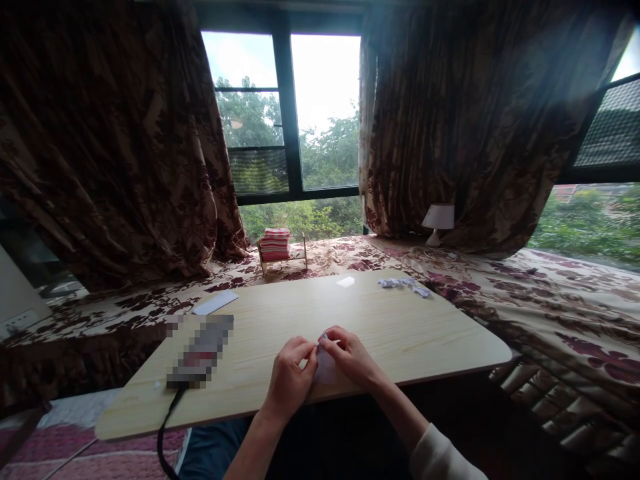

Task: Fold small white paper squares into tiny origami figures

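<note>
My left hand (291, 375) and my right hand (351, 357) meet over the near edge of a light wooden table (400, 327). Both pinch a small pale sheet of paper (325, 368) between them, fingers curled round its upper edge. The paper's lower part rests on the tabletop between my hands. How the paper is creased I cannot make out.
A blurred flat object with a black cord (200, 352) lies at the table's left. A white slip (216, 302) sits at the far left, a small white piece (345, 281) and crumpled white scraps (404, 284) at the far edge. Behind are a striped little chair (276, 247), a small lamp (439, 221) and curtains.
</note>
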`<state>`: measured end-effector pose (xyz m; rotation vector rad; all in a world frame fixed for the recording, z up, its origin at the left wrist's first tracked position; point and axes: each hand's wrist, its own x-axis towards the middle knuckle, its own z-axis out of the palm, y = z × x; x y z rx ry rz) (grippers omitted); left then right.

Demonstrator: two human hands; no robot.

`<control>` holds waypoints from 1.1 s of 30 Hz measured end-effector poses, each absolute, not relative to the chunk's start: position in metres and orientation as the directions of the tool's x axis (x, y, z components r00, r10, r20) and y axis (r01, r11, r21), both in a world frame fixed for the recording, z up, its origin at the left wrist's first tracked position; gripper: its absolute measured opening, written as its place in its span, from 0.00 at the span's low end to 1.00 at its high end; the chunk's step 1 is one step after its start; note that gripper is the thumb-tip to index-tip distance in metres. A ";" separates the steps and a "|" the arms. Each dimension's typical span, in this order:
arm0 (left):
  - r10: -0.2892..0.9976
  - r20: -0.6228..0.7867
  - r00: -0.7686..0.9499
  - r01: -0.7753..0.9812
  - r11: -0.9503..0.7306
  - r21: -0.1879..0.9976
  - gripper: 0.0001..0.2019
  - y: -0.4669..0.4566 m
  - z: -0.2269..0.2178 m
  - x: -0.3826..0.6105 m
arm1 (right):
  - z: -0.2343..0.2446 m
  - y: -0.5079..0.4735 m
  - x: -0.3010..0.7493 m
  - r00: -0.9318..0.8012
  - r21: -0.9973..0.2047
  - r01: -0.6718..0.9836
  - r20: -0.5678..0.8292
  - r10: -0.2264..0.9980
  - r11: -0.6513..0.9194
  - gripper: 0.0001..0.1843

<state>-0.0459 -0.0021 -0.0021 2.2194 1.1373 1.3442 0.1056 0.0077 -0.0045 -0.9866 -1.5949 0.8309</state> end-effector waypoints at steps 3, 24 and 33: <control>0.751 0.607 0.259 0.482 -0.645 0.592 0.10 -0.002 -0.003 -0.046 | -0.007 0.009 0.106 -0.123 -0.892 0.177 0.399 0.909 0.416 0.08; 0.815 0.532 0.230 0.409 -0.577 0.707 0.12 0.001 0.001 -0.047 | -0.011 0.011 0.108 -0.117 -0.902 0.123 0.401 0.909 0.414 0.08; 0.856 0.458 0.240 0.337 -0.515 0.788 0.12 0.000 0.004 -0.047 | -0.004 0.007 0.108 -0.086 -0.906 0.133 0.392 0.916 0.401 0.14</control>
